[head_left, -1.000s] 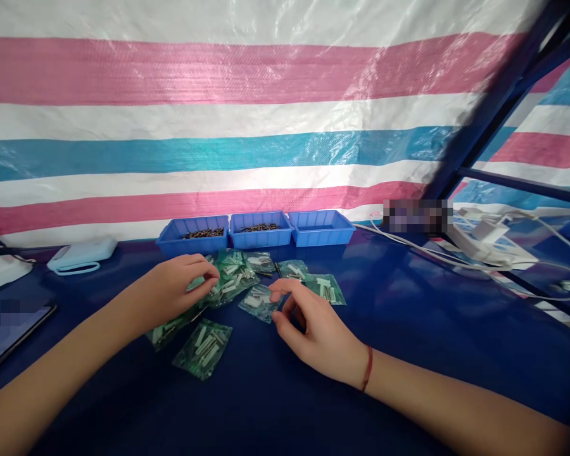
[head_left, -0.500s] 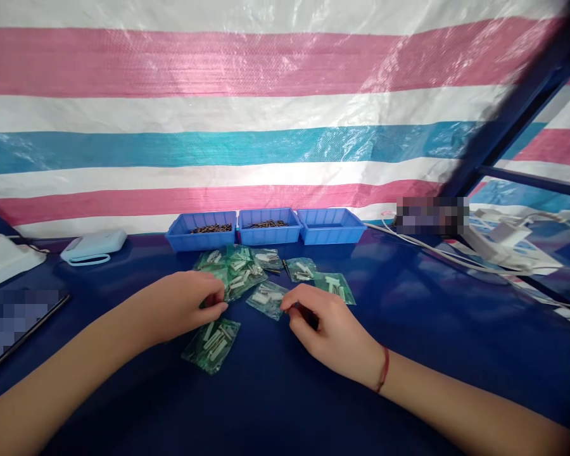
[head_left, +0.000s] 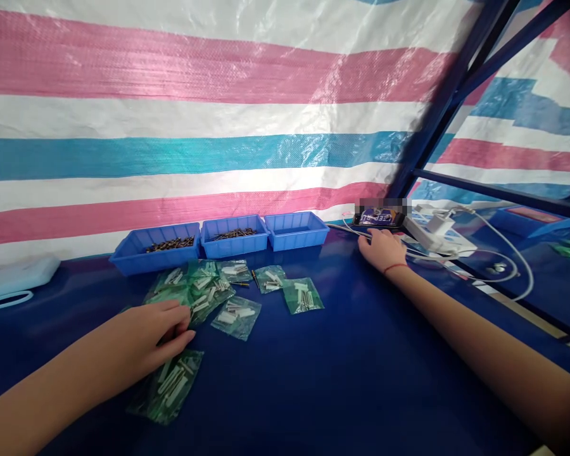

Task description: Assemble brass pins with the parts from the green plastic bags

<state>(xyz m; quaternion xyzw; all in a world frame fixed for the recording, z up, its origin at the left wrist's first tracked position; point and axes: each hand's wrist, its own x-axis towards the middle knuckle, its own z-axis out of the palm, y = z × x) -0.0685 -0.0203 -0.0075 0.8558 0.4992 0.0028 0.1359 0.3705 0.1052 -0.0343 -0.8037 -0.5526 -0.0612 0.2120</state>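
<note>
Green bags (head_left: 202, 291) to the left, phone (head_left: 379, 217) to the right

On the blue surface (head_left: 275, 392) the bags were spread loosely, with white and metal parts (head_left: 304, 299) showing through the plastic. Fingers loosely curled, the left hand (head_left: 173, 332) was over the near side of the heap; whether it pinched any plastic, I could not tell. Well apart from it, the right hand (head_left: 382, 247) was at the near edge of the phone, fingertips partly hidden, so neither contact nor grip could be made out. Three bins (head_left: 236, 246) stood in a row behind the heap, the left and middle ones holding metal pieces (head_left: 171, 244).

The step in hand seemed to be a reach to the phone. Doing it well called for a light touch, clear of the cables (head_left: 501, 229), and a left hand that dragged no bags.
</note>
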